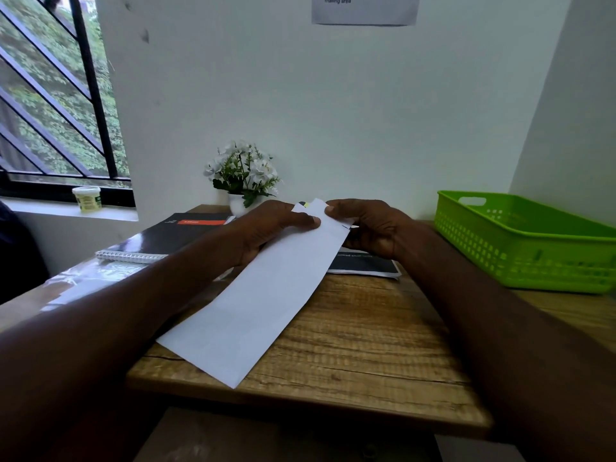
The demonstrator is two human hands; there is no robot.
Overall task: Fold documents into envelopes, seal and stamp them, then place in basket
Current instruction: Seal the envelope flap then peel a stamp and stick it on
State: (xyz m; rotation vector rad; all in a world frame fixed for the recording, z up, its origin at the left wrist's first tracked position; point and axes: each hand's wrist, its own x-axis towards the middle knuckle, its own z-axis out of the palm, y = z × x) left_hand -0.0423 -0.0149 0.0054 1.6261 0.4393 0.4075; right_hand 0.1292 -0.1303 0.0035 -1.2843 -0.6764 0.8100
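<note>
A long white folded document [263, 295] lies slanted across the wooden desk [360, 348], its near corner by the front edge. My left hand [266, 228] pinches its far end from the left, thumb on top. On the right side of that same end, my right hand [370, 228] grips it with the thumb on top. A green plastic basket [520, 248] stands at the right and looks empty. No envelope or stamp can be made out.
A black spiral notebook [173, 235] lies at the back left, with shiny plastic sleeves [93, 278] nearer me. A dark printed sheet [366, 265] sits under my right hand. A white flower pot [241, 181] stands against the wall. A small jar [87, 199] rests on the window sill.
</note>
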